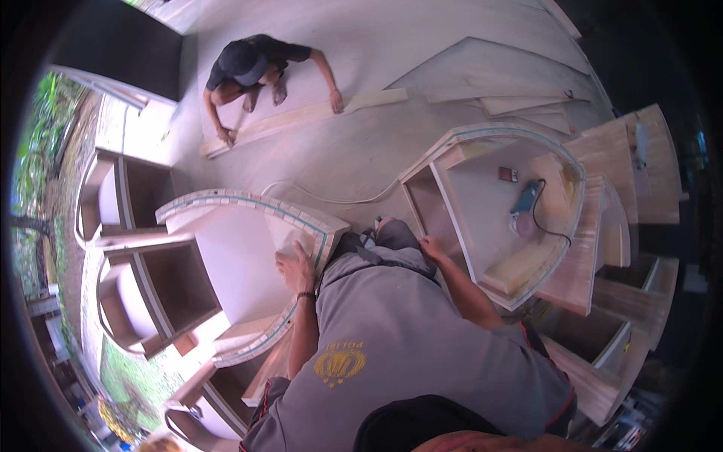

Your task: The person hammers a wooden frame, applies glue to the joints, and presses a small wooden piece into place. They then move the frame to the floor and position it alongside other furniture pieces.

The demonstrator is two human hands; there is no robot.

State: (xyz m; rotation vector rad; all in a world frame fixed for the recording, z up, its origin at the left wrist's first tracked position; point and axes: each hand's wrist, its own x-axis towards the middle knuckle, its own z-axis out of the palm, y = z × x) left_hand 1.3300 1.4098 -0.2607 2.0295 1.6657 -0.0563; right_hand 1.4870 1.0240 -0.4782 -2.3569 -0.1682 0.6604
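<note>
My left hand (295, 269) lies with its fingers apart against the pale inner panel of a curved wooden cabinet (233, 248). That cabinet's rounded rim carries small wooden blocks and a teal line. Close to my knee, my right hand (432, 248) is curled beside the open side of a second curved cabinet (459, 192); whatever its fingers hold, if anything, is hidden. Inside this second cabinet lies a teal corded power tool (527, 197) with a round pale disc (521, 224). A small dark red packet (508, 175) rests near it.
Another person (252, 64) squats ahead, both hands on a long board (301, 120) on the floor. Thin sheets (520, 105) lie at the far right. More curved cabinets (162, 290) stand left, and wooden units (602, 331) right. A white cable (339, 200) crosses the floor between the two cabinets.
</note>
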